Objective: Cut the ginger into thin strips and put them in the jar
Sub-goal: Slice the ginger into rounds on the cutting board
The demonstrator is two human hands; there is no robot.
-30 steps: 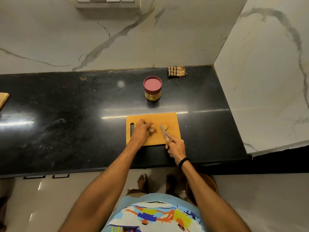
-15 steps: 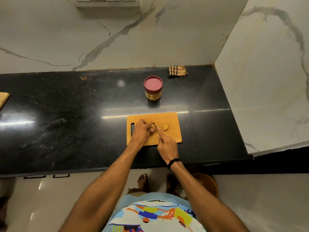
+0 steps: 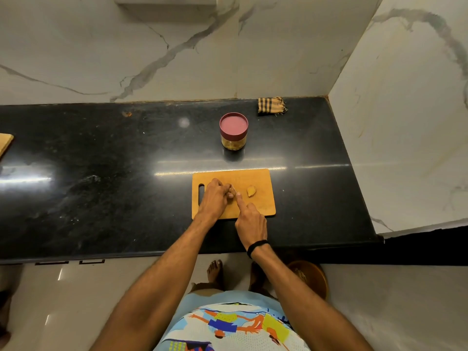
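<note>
A wooden cutting board (image 3: 263, 178) lies on the black counter. My left hand (image 3: 214, 197) curls its fingers over a piece of ginger at the board's middle, mostly hiding it. My right hand (image 3: 249, 219) grips a knife (image 3: 233, 190), index finger stretched along the blade's back, the blade set against my left fingertips. A separate yellow ginger piece (image 3: 251, 191) lies on the board to the right of the blade. Behind the board stands the glass jar (image 3: 233, 131) with its maroon lid on.
A striped cloth (image 3: 271, 105) lies at the back of the counter (image 3: 101, 173) by the corner. Marble walls close the back and the right side. A wooden edge (image 3: 5, 144) shows at far left. A brown round stool (image 3: 310, 277) stands on the floor by my feet.
My right hand moved left with the knife, from the board's front right to right beside my left hand. The loose ginger piece is now uncovered at the blade's right.
</note>
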